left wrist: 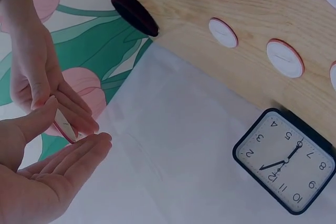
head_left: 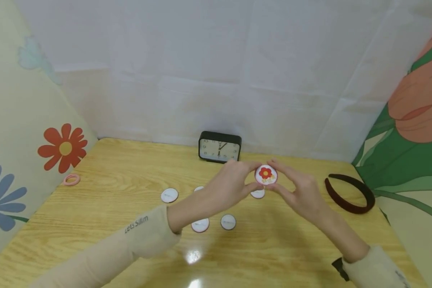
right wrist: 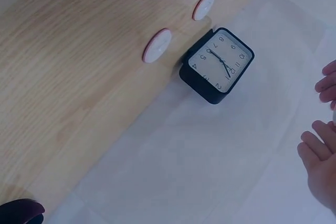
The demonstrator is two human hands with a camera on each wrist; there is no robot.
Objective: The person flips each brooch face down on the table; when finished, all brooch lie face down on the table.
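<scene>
Both hands hold up a round white button badge (head_left: 266,175) with a red flower on its front, which faces the head camera. My left hand (head_left: 230,181) pinches its left edge between thumb and fingers. At the opposite edge, my right hand (head_left: 304,193) grips it the same way. The left wrist view shows the badge (left wrist: 64,126) from behind and nearly edge-on. Below the hands, several more badges lie on the wooden table with their white pin sides up, among them one (head_left: 228,222) in front and one (head_left: 169,195) to the left. My left forearm partly covers others.
A black clock (head_left: 219,147) stands at the back of the table against a white cloth (head_left: 180,100). A dark headband (head_left: 353,206) lies to the right, a pink ring-shaped band (head_left: 71,180) at the far left. Flower-printed panels (head_left: 414,160) border both sides.
</scene>
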